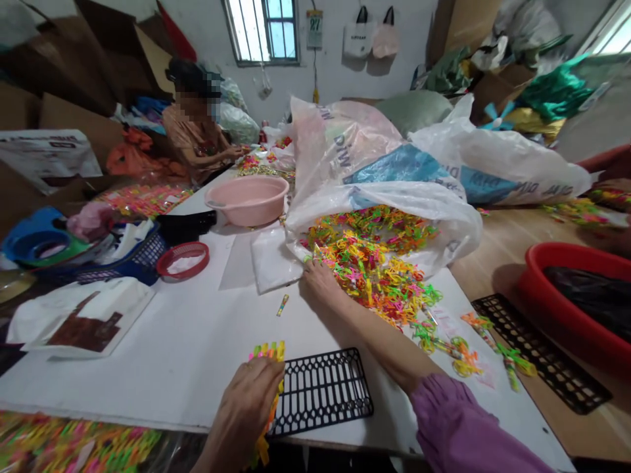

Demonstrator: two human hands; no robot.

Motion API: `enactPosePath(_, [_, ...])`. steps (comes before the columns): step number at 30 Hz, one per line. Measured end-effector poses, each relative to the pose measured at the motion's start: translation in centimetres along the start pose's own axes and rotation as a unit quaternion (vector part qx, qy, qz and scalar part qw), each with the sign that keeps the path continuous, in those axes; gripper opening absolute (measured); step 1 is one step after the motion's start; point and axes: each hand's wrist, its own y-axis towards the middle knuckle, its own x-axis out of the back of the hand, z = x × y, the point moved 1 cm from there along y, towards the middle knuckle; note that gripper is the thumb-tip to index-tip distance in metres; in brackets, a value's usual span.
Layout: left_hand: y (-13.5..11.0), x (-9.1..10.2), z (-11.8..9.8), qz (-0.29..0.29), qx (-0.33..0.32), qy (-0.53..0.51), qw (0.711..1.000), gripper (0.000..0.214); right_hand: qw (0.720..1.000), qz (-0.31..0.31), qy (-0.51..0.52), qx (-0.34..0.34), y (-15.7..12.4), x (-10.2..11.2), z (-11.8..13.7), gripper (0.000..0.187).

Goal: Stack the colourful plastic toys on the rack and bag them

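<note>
My left hand (250, 393) is curved over a row of bright plastic pieces (269, 349) standing at the left end of a black plastic rack (325, 387). Its fingers lie close together against the pieces; the rack's other slots hold nothing. My right hand (323, 281) reaches to the left edge of a heap of small yellow, green, orange and pink plastic pieces (369, 272). Those fingers are bent, with their tips partly hidden at the heap. The heap spills from a large white plastic bag (453, 226). One small patterned tube (282, 305) lies alone on the white table (187, 355).
A pink basin (251, 203), a red basket (183, 261) and a blue basket (133, 259) stand to the left. At right are a red tub (552, 263) and another black rack (542, 355). A co-worker (197, 141) sits at the far left; another person's arm (608, 164) shows at right.
</note>
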Motion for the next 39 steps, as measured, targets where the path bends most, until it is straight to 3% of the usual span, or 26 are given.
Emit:
enactPosePath(6, [0.3,0.1,0.3,0.007,0.079,-0.003,0.997,0.021,0.983,0.047,0.065,0.165,-7.6,-1.2,0.5,0.025])
enactPosePath(9, [0.8,-0.1,0.7,0.013,0.104,-0.009,0.994,0.018,0.991,0.047,0.109,0.069,-10.4,-1.0,0.5,0.027])
enactPosePath(13, [1.4,-0.4,0.9,0.016,0.115,-0.008,0.993,0.016,0.988,0.048,0.088,-0.116,-9.8,-1.0,1.6,0.023])
enactPosePath(17, [2.1,-0.4,1.2,0.031,0.138,-0.011,0.99,0.015,0.977,0.052,0.108,-0.175,-7.9,-0.7,2.7,0.025])
enactPosePath(20, [2.8,-0.4,1.5,0.038,0.153,-0.013,0.987,0.015,0.959,0.029,0.184,-0.214,-8.1,-0.1,2.7,0.026])
enactPosePath(24, [3.8,-0.1,1.7,0.033,0.172,-0.025,0.984,0.017,0.921,0.004,0.323,-0.22,-10.3,0.9,2.9,0.02])
enactPosePath(26, [4.5,0.4,1.4,-0.002,0.197,-0.061,0.979,0.02,0.9,0.008,0.383,-0.206,-11.4,1.6,3.5,0.015])
enactPosePath(29, [5.8,1.6,0.6,-0.036,0.284,-0.161,0.945,0.039,0.892,-0.024,0.417,-0.17,-12.6,3.4,4.8,0.013])
enactPosePath(31, [6.7,2.1,-0.2,0.017,0.344,-0.265,0.901,0.043,0.899,-0.049,0.412,-0.139,-13.1,4.8,5.5,0.013])
enactPosePath(34, [7.5,2.6,-1.5,0.083,0.372,-0.368,0.848,0.032,0.895,-0.047,0.429,-0.113,-13.8,5.9,6.2,0.013])
enactPosePath(39, [7.1,3.6,-2.7,0.128,0.341,-0.338,0.868,0.026,0.846,0.024,0.525,-0.087,-15.2,6.5,6.1,0.019])
